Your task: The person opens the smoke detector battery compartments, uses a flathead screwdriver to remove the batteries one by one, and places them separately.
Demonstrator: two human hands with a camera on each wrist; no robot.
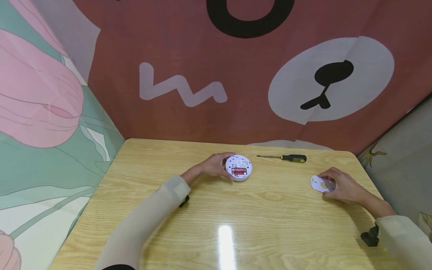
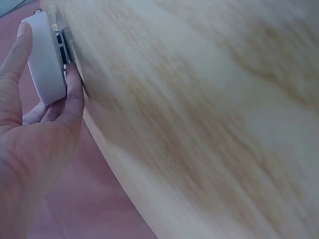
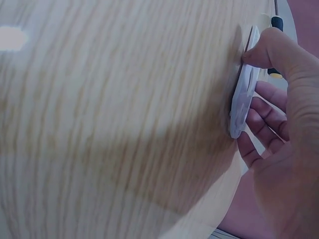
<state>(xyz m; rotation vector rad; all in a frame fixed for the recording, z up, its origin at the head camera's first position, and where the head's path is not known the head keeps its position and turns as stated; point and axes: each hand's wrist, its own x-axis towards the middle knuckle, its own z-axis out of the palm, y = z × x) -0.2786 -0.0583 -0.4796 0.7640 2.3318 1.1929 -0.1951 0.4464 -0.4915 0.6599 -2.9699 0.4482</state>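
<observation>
A round white battery device [image 1: 241, 163] shows its back, with red batteries [image 1: 239, 171] side by side in it. My left hand [image 1: 214, 165] grips it by its left side, close over the table. In the left wrist view the device's white side wall [image 2: 44, 59] lies between my thumb and fingers. At the right, my right hand [image 1: 347, 189] pinches the edge of a flat white plate [image 1: 316, 183] with a hole near its middle. The right wrist view shows this plate [image 3: 244, 97] edge-on, thumb on one end and fingers along the other side.
A screwdriver [image 1: 294, 158] with a black and yellow handle lies near the table's back edge, between the hands. The wooden table [image 1: 270, 228] meets a printed cloth wall [image 1: 189, 123] behind it. Another patterned cloth [image 1: 405, 150] hangs on the right.
</observation>
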